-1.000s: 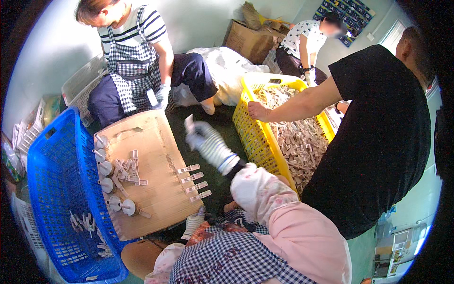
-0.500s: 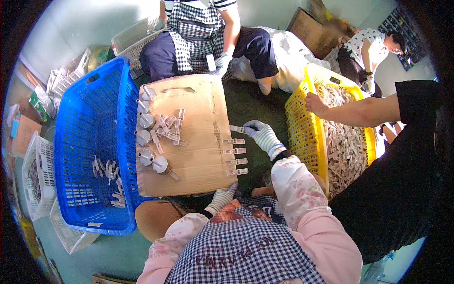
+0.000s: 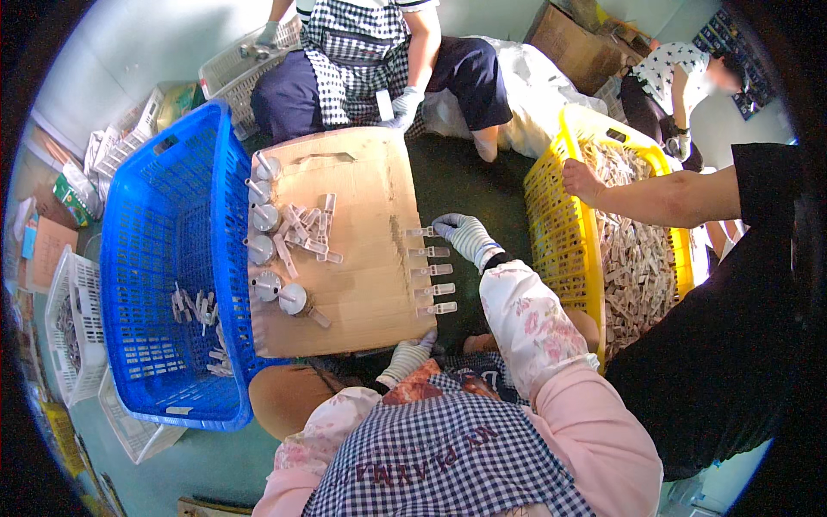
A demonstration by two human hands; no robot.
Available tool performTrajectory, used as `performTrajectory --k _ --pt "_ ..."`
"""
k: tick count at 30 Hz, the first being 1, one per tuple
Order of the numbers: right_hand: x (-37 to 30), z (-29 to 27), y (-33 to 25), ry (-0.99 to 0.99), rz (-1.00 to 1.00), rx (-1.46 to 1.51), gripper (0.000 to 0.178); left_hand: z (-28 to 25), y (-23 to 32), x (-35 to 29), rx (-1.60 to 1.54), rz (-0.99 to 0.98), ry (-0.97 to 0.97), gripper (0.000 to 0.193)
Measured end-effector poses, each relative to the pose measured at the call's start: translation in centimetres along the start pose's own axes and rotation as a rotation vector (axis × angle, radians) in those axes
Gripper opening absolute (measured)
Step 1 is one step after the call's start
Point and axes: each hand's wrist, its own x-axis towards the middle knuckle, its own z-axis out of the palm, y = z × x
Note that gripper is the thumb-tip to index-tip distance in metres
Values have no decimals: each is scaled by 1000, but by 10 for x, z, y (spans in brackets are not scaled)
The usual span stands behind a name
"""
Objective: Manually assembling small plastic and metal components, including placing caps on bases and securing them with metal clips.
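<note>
We list one narrow, pale translucent plastic clip (image 3: 419, 232), right of centre, at the right edge of a tan cardboard sheet (image 3: 362, 302); long axis left to right, inner end pointing left. The striped-gloved right hand (image 3: 469, 239) pinches its outer end, fingers narrow. Four similar clips (image 3: 436, 289) lie roughly parallel below. The striped-gloved left hand (image 3: 407, 362) touches the sheet's lower-right corner; its finger spread we cannot tell. Room: blue perforated plastic basket (image 3: 168, 412), left; yellow plastic basket (image 3: 556, 233), right; pale wall (image 3: 112, 82), upper left.

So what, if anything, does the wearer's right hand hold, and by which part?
The right hand apparently pinches the edge row's farthest plastic piece by its outer end.
</note>
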Motion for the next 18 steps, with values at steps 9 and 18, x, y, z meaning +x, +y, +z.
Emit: performTrajectory --k 9,18 --pt "10 7 13 -9 22 30 26 -2 -11 -2 109 89 -27 56" --pt "12 8 22 16 42 -10 27 -8 36 -9 -81 -311 -138 59"
